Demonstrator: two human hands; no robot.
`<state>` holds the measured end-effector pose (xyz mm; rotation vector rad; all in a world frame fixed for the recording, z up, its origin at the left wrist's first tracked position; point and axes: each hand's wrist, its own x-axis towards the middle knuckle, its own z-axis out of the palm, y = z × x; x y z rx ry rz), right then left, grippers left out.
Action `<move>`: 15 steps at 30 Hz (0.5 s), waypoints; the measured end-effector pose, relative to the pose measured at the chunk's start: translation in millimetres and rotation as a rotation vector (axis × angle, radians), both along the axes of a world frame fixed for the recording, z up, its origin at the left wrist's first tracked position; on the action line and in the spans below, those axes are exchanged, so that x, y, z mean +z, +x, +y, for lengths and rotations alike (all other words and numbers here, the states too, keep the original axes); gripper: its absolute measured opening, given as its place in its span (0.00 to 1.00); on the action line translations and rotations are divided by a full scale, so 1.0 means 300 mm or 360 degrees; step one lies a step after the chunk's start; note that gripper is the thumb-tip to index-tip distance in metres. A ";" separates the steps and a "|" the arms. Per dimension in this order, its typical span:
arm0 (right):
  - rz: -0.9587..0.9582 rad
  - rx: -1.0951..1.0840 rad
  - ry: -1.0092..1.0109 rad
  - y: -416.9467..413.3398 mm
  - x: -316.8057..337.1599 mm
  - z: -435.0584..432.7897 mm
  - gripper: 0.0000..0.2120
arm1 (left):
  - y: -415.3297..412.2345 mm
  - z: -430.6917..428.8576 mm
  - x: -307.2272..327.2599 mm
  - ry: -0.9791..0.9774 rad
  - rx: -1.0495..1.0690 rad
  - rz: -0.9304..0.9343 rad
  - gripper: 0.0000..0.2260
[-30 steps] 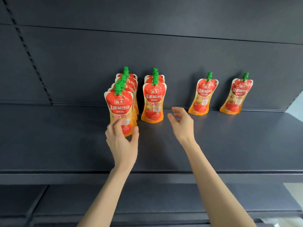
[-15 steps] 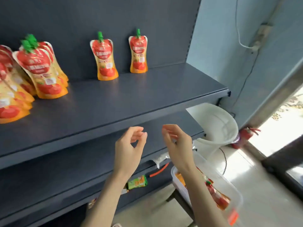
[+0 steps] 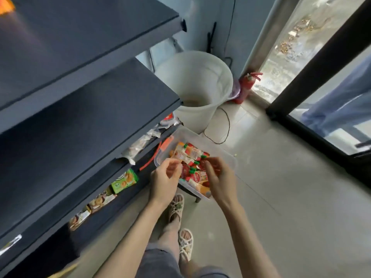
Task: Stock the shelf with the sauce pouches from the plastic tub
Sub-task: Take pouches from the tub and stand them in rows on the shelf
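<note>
A clear plastic tub (image 3: 222, 152) sits on a low stand beside the shelving, holding several red-and-orange sauce pouches (image 3: 189, 153) with green caps lying flat. My left hand (image 3: 164, 180) hovers over the tub's near left edge, fingers curled and apart, holding nothing. My right hand (image 3: 217, 175) is over the pouches, its fingertips at the green caps; no pouch is lifted. The dark shelf (image 3: 80, 43) runs along the upper left, and only an orange corner of a stocked pouch (image 3: 6, 6) shows at the top left.
A big white bucket (image 3: 197, 85) stands behind the tub, a red fire extinguisher (image 3: 246, 87) next to it. A cable (image 3: 224, 129) loops on the tiled floor. Snack packets (image 3: 123, 181) lie on the lowest shelf. A glass door frame (image 3: 313, 63) is on the right. My sandalled feet (image 3: 180, 223) are below.
I have turned from the shelf down towards the floor. Both hands dropped from shelf height to the tub, and the right fingertips now reach the pouches.
</note>
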<state>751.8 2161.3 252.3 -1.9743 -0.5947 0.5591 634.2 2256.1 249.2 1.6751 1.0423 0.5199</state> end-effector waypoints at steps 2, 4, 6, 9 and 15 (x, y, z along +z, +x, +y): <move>0.0060 -0.0077 -0.0077 0.064 -0.076 0.015 0.07 | 0.079 0.026 -0.081 -0.0094 -0.0030 0.0043 0.08; 0.0113 -0.0139 -0.0155 0.128 -0.168 0.041 0.05 | 0.155 0.056 -0.168 -0.0193 -0.0026 0.0075 0.10; 0.0207 -0.0195 -0.0215 0.189 -0.268 0.072 0.05 | 0.227 0.093 -0.266 -0.0291 -0.0028 0.0160 0.09; 0.0316 -0.0287 -0.0348 0.270 -0.433 0.115 0.06 | 0.315 0.147 -0.432 -0.0461 0.0015 0.0315 0.07; 0.0521 -0.0437 -0.0532 0.399 -0.785 0.180 0.05 | 0.465 0.243 -0.832 -0.0741 0.0066 0.0705 0.02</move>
